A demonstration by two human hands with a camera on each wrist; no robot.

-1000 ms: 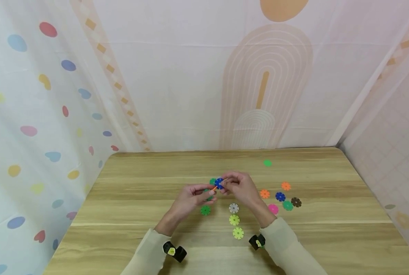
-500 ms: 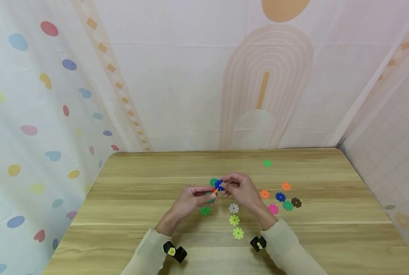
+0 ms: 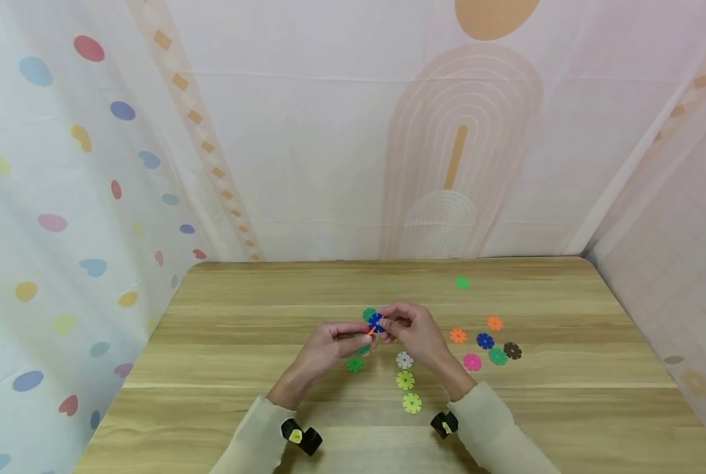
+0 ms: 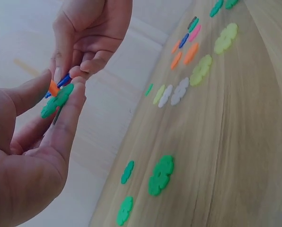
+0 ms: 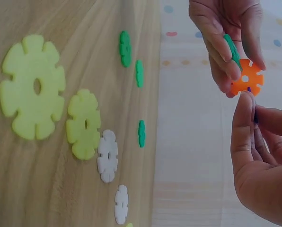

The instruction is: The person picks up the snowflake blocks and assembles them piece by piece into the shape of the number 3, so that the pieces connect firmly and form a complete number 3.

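Above the middle of the wooden table (image 3: pixel 240 368) my two hands meet. My left hand (image 3: pixel 363 338) pinches a green notched disc (image 4: pixel 58 100) joined to an orange disc (image 5: pixel 246 78) between thumb and fingers. My right hand (image 3: pixel 386 325) pinches a blue disc (image 3: pixel 376 322) by its edge and holds it against the orange one. In the right wrist view the blue disc is almost hidden behind my right thumb.
Loose discs lie on the table: green ones (image 3: pixel 354 364) near my left hand, a white disc (image 3: pixel 404 360) and two yellow-green discs (image 3: pixel 411 403) in front. To the right lie orange (image 3: pixel 458 335), blue (image 3: pixel 485 340), pink (image 3: pixel 471 362) and dark brown (image 3: pixel 512 350) discs. Patterned curtains surround the table.
Both hands have drifted slightly nearer to me, and the blue disc has come closer against the orange one. The loose discs have not moved.
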